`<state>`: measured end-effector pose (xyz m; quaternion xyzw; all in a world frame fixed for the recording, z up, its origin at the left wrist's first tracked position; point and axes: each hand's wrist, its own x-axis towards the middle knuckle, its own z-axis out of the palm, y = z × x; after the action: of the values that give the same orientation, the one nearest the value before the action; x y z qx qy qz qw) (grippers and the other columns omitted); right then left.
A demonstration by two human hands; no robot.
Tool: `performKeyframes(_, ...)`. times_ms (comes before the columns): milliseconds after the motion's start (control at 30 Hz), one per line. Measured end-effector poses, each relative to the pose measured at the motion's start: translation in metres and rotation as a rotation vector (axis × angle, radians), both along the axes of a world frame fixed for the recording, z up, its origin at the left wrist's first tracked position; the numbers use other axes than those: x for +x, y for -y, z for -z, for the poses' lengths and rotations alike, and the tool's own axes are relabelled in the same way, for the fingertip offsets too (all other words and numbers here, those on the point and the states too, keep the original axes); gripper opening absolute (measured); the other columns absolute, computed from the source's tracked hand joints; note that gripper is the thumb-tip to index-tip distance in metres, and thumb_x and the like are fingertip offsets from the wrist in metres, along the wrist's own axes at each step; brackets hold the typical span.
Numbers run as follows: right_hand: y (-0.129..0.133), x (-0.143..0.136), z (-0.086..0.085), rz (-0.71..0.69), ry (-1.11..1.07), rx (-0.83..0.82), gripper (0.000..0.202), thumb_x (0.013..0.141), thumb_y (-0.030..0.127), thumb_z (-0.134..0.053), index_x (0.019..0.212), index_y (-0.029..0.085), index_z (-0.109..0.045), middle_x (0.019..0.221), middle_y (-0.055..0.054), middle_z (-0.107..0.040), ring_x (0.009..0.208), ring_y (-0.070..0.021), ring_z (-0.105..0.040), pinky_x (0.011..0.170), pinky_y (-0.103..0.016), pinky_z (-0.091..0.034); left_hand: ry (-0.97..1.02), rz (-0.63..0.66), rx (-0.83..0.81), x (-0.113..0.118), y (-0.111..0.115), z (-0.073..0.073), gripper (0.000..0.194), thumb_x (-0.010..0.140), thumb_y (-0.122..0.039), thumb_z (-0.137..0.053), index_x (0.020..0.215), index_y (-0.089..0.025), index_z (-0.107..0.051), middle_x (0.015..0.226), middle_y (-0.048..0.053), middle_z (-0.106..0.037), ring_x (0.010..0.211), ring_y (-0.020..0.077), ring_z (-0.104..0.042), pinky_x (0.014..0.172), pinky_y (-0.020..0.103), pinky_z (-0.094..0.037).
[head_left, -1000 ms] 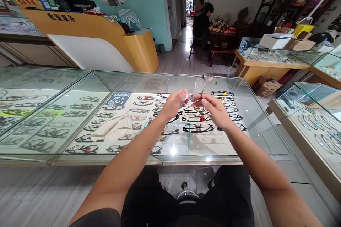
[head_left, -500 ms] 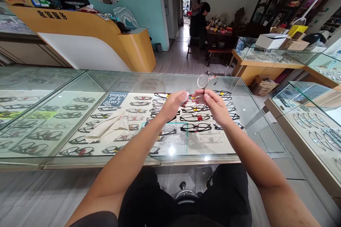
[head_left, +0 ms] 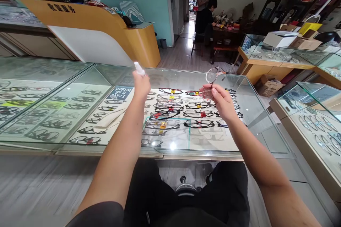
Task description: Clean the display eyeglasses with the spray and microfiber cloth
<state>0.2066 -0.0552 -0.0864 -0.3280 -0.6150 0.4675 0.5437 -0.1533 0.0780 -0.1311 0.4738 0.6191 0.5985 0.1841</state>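
Note:
My left hand is closed around a small white bottle, raised over the far part of the glass counter. To the right, my right hand pinches a pair of thin-framed round glasses, held upright with one lens above the fingers and the other beside them. Under the glass lie rows of spectacles. A pale cloth lies left of my left forearm, near a blue card with white lettering.
Another glass case stands at the right, with cardboard boxes on a case behind. An orange and white desk is beyond the counter. A seated person works at a back table; another person stands behind.
My left hand has moved left, away from the glasses, and the white bottle now shows clearly in it. My right hand still holds the glasses. The view has shifted slightly.

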Motion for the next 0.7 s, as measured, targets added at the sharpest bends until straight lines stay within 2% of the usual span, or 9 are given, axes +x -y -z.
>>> performKeyframes(100,-0.002,0.001,0.001,0.002,-0.016,0.006,0.041,0.102,0.063,-0.068,0.124,0.030,-0.078,0.124,-0.008,-0.084,0.110,-0.0274,-0.084,0.110,-0.050,-0.065,-0.034,-0.015,-0.044,-0.014,-0.007,0.015,0.028,0.099,-0.026,-0.062,0.124,-0.025,-0.050,0.122,0.009,-0.068,0.102,0.0223,-0.063,0.095,0.037,-0.052)
performKeyframes(167,-0.002,0.002,0.002,0.001,-0.024,0.006,0.040,0.102,0.062,-0.069,0.124,0.029,-0.078,0.124,-0.008,-0.084,0.110,-0.0274,-0.084,0.108,-0.050,-0.066,-0.099,0.033,-0.076,-0.020,-0.009,0.022,0.026,0.097,-0.023,-0.062,0.122,-0.023,-0.054,0.126,0.010,-0.070,0.108,0.0220,-0.066,0.098,0.035,-0.052)
performKeyframes(367,-0.002,0.004,0.002,0.023,0.018,0.019,0.042,0.103,0.063,-0.067,0.125,0.029,-0.077,0.127,-0.009,-0.084,0.110,-0.0277,-0.084,0.104,-0.049,-0.066,-0.170,0.111,-0.185,-0.024,-0.016,0.039,0.021,0.089,-0.019,-0.069,0.110,-0.020,-0.065,0.119,0.008,-0.077,0.102,0.0204,-0.070,0.098,0.033,-0.053)
performKeyframes(533,-0.003,0.005,0.003,0.006,0.002,0.019,0.040,0.103,0.060,-0.068,0.126,0.029,-0.078,0.128,-0.009,-0.084,0.109,-0.0270,-0.084,0.106,-0.049,-0.065,-0.216,0.091,-0.242,-0.024,-0.017,0.043,0.021,0.089,-0.020,-0.070,0.110,-0.019,-0.067,0.120,0.011,-0.076,0.100,0.0221,-0.069,0.100,0.036,-0.053)
performKeyframes(700,-0.001,0.004,0.004,-0.006,-0.025,0.014,0.035,0.104,0.057,-0.069,0.125,0.030,-0.080,0.124,-0.006,-0.085,0.109,-0.0253,-0.083,0.104,-0.045,-0.065,-0.235,0.053,-0.280,-0.019,-0.011,0.036,0.028,0.088,-0.018,-0.071,0.115,-0.019,-0.066,0.122,0.011,-0.076,0.107,0.0244,-0.072,0.106,0.038,-0.054)
